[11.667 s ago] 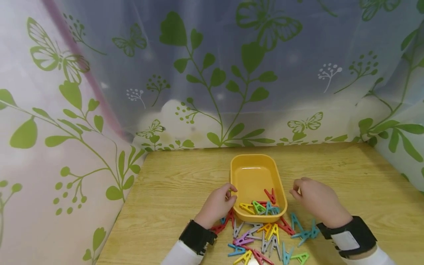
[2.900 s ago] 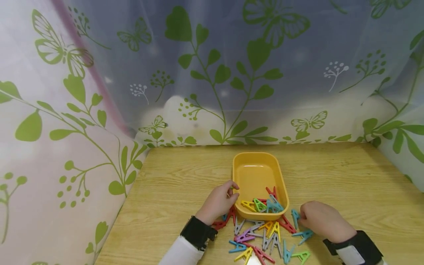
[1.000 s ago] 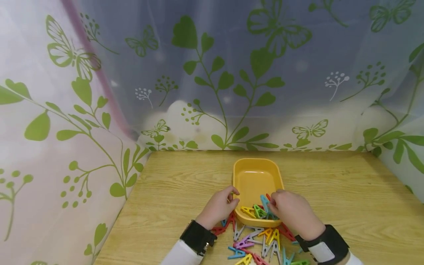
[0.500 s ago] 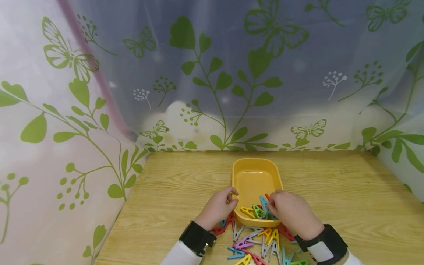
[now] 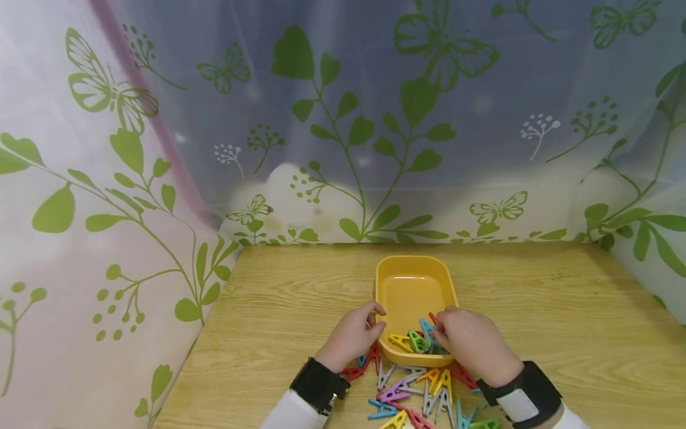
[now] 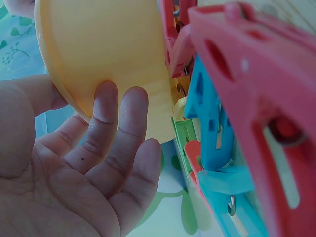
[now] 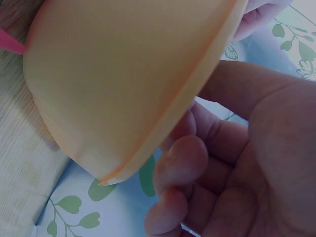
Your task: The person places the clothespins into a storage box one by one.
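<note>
A yellow plastic box (image 5: pixel 405 295) stands on the table, with several coloured clothespins at its near end. My left hand (image 5: pixel 351 335) holds its left rim; in the left wrist view the thumb goes over the rim and the fingers (image 6: pixel 106 103) lie along the outer wall. Over the near right corner, my right hand (image 5: pixel 477 342) has curled fingers and pinches a blue clothespin (image 5: pixel 426 328) just above the pile. The right wrist view shows the curled fingers (image 7: pixel 185 160) beside the rim, the box wall hiding the clothespin. A yellow clothespin (image 5: pixel 399 341) and a green clothespin (image 5: pixel 418 342) lie inside.
Several loose clothespins lie in front of the box, among them a purple one (image 5: pixel 393 392), a light blue one (image 5: pixel 382 409) and a red one (image 5: pixel 354 373). A leaf-patterned curtain (image 5: pixel 343 149) encloses the wooden table (image 5: pixel 289 286) at the back and sides.
My right hand has gone from the blue clothespins right of the box to inside its near right corner, carrying one. Over the last half second that clothespin has sunk slightly. The left hand stays put.
</note>
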`<state>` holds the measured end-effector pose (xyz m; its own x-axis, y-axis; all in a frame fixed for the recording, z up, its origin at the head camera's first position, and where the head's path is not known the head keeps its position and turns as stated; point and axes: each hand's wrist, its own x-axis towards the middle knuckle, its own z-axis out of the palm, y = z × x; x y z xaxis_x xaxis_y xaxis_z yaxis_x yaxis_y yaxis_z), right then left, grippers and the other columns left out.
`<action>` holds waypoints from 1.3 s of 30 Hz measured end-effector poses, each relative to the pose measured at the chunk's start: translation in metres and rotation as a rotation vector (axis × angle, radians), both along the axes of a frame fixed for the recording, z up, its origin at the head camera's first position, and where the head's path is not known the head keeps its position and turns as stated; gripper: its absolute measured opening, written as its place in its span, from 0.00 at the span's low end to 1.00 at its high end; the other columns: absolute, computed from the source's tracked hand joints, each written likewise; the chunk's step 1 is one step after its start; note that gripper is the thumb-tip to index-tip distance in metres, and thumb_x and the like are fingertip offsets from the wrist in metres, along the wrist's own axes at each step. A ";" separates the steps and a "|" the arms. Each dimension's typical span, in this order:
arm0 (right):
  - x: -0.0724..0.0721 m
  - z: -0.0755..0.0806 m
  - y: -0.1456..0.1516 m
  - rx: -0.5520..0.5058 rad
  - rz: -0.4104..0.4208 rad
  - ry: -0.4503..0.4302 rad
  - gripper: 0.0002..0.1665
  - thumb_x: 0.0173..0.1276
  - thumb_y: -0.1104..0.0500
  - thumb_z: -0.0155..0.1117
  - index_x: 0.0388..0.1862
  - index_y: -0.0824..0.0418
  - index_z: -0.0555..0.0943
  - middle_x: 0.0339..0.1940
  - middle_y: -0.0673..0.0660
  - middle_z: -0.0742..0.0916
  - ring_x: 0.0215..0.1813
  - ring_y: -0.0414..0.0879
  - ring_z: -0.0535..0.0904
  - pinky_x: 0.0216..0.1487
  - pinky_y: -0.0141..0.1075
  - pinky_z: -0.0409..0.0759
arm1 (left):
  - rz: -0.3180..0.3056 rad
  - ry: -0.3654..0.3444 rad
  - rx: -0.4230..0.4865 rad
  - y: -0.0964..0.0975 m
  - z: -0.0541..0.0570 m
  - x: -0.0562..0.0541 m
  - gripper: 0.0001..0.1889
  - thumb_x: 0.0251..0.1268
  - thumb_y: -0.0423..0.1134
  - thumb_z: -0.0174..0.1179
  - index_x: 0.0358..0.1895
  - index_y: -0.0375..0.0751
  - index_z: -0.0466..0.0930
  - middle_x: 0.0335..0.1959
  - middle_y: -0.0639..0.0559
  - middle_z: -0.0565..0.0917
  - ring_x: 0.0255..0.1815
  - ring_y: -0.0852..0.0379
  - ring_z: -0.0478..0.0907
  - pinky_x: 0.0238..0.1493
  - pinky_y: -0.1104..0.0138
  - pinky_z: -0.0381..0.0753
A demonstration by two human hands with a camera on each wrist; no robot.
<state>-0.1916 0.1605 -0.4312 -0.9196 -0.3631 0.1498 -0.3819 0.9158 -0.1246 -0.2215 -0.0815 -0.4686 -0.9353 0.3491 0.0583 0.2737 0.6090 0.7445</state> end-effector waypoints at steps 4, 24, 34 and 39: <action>0.001 0.000 0.001 -0.004 0.005 0.019 0.16 0.66 0.52 0.75 0.24 0.54 0.79 0.20 0.47 0.74 0.21 0.38 0.67 0.24 0.32 0.66 | 0.001 -0.003 -0.004 0.000 -0.001 0.000 0.10 0.76 0.39 0.61 0.54 0.43 0.80 0.29 0.56 0.74 0.19 0.64 0.66 0.22 0.71 0.65; 0.021 0.019 -0.014 -0.064 0.184 0.151 0.08 0.67 0.54 0.74 0.31 0.52 0.83 0.26 0.43 0.78 0.23 0.31 0.67 0.25 0.29 0.69 | -0.001 0.026 -0.026 -0.001 0.000 0.000 0.10 0.76 0.39 0.60 0.55 0.44 0.80 0.29 0.56 0.74 0.20 0.65 0.67 0.22 0.72 0.65; 0.042 0.012 -0.037 -0.112 0.512 -0.045 0.06 0.68 0.54 0.74 0.33 0.47 0.84 0.30 0.38 0.81 0.28 0.27 0.72 0.30 0.27 0.72 | -0.010 0.047 -0.039 -0.001 0.001 -0.001 0.09 0.77 0.39 0.60 0.54 0.43 0.79 0.28 0.56 0.75 0.20 0.65 0.67 0.23 0.72 0.66; 0.045 0.002 -0.043 -0.044 0.507 -0.128 0.08 0.66 0.51 0.76 0.31 0.47 0.84 0.30 0.37 0.80 0.28 0.27 0.71 0.29 0.27 0.72 | -0.005 0.040 -0.035 -0.001 0.000 0.000 0.09 0.77 0.39 0.60 0.54 0.43 0.79 0.29 0.56 0.74 0.21 0.64 0.67 0.23 0.72 0.66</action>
<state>-0.1468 0.1171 -0.4293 -0.6421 -0.7632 0.0728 -0.7549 0.6130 -0.2331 -0.2218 -0.0823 -0.4682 -0.9307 0.3563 0.0832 0.3059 0.6332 0.7109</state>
